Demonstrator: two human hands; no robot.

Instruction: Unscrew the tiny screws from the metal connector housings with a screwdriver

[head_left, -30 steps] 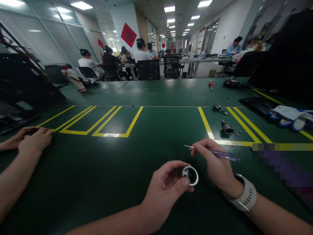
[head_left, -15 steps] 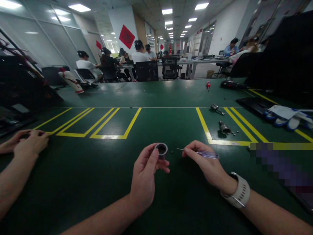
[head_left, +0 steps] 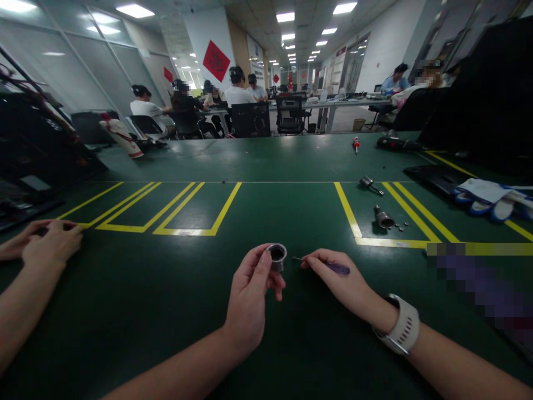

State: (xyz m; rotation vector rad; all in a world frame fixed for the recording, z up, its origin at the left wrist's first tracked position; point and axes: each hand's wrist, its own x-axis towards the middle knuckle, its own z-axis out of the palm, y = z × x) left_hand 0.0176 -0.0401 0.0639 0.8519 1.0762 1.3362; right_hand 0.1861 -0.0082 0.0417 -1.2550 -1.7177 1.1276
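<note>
Between the thumb and fingers of my left hand [head_left: 249,297] is a short metal ring-shaped sleeve [head_left: 277,256], its round opening turned up toward me. My right hand [head_left: 333,275], with a pale watch on the wrist, holds a small screwdriver [head_left: 338,269] by its purple see-through handle. The thin shaft points left, and its tip is at a tiny dark ring-like part [head_left: 293,258] on the green table. Whether the tip has gone into that part I cannot tell. The sleeve is a short way left of the tip.
Right of centre lie a metal cone-shaped housing [head_left: 383,218] with several tiny pieces, a metal part with a shaft [head_left: 370,184], and a red screwdriver [head_left: 356,145]. White-blue gloves [head_left: 491,197] lie farther right. Another person's hands [head_left: 52,241] rest at the left edge.
My right hand has moved slightly left and down, bringing the screwdriver tip to the tiny part. My left hand keeps the sleeve in nearly the same place.
</note>
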